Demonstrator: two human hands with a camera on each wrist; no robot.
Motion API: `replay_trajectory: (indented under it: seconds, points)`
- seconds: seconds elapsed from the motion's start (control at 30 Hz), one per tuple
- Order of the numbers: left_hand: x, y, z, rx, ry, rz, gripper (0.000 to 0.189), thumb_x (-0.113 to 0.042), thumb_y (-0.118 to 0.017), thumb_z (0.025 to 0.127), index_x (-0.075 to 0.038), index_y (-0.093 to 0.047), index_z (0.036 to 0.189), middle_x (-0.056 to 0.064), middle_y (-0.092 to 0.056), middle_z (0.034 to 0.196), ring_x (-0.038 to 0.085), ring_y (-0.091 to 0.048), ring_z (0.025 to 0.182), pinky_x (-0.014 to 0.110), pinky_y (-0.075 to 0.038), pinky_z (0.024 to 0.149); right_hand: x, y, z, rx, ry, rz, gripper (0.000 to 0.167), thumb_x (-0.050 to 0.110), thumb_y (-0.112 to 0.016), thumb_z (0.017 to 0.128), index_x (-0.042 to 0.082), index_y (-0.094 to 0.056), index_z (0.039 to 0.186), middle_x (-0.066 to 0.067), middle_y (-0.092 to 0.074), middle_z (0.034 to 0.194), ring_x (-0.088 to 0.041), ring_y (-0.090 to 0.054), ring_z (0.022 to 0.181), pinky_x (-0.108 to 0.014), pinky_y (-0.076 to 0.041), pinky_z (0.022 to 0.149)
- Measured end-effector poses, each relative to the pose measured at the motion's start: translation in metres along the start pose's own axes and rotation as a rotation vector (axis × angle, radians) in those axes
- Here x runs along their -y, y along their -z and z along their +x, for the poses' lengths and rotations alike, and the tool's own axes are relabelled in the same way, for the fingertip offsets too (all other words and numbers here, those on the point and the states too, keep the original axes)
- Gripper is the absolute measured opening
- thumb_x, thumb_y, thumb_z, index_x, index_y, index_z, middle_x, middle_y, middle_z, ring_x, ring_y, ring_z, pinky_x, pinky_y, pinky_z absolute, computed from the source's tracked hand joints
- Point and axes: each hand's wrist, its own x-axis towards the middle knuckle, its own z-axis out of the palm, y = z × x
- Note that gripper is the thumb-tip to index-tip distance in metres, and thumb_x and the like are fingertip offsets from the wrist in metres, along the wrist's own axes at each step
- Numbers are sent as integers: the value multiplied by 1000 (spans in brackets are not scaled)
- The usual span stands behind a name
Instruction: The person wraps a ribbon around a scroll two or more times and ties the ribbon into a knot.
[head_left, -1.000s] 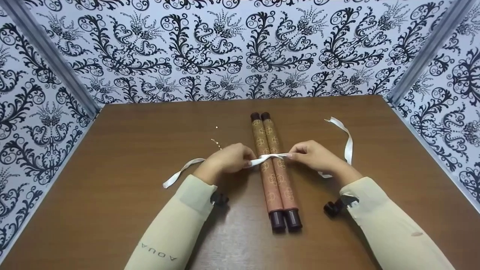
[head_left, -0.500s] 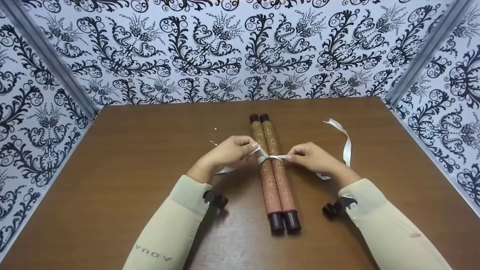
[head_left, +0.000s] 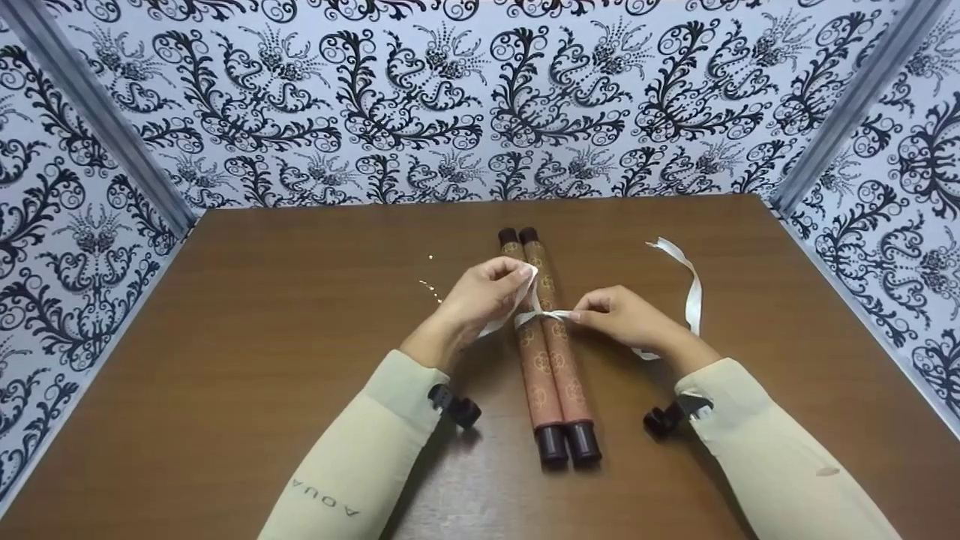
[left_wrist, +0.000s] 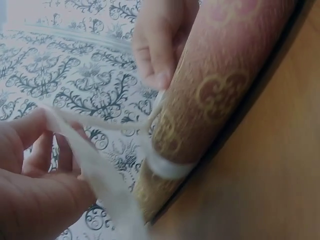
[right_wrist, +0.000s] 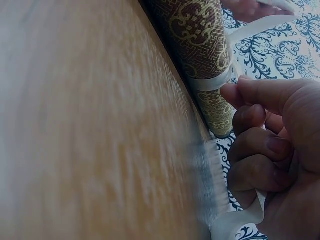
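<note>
Between my two hands, head view: the scroll [head_left: 544, 367], two rolls side by side, lies on the table [head_left: 262, 292], its long axis running away from me toward the patterned wall [head_left: 480, 112], the far end leaning slightly left.
Ribbon crossing, head view: the white ribbon [head_left: 529, 318] crosses itself on top of the rolls. My right hand [head_left: 626, 319] is nearer to this crossing, just beside the right roll; my left hand [head_left: 484, 296] has its fingertips over the left roll, farther toward the wall.
Left fingers, left wrist view: my left fingers [left_wrist: 31, 125] are bent, and their tips hold one ribbon end, which drops in a loose fold. Blur hides how tight is the pinch.
Right fingers, right wrist view: thumb and index meet upon the ribbon beside the scroll; my other right fingers [right_wrist: 257, 145] are curled inward, with ribbon showing below them.
</note>
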Motion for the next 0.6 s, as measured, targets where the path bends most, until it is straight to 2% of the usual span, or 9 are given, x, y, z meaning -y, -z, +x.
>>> replay_trajectory:
  seconds: [0.2, 0.43, 0.6]
  points:
    - [8, -7, 4, -59, -40, -78, 16, -16, -63, 104, -11, -67, 90, -3, -52, 70, 8, -41, 60, 20, -33, 54, 0, -2, -1, -7, -3, -8, 21, 25, -69, 100, 6, -77, 96, -8, -72, 89, -11, -53, 73, -26, -43, 66]
    - [14, -10, 5, -101, -57, -111, 4, -6, -65, 101, -5, -68, 103, -2, -63, 83, 8, -58, 72, 19, -47, 64, -1, -2, 0, 7, -6, 8, 21, 27, -71, 99, 8, -79, 95, -8, -73, 87, -12, -55, 73, -25, -44, 66]
    - [20, -11, 7, -123, -64, -161, 9, -1, -64, 100, -3, -63, 108, -2, -66, 84, 7, -57, 69, 19, -45, 61, 0, -1, 0, 27, -24, 14, 24, 29, -70, 100, 7, -78, 94, -2, -67, 78, -10, -53, 65, -24, -43, 59]
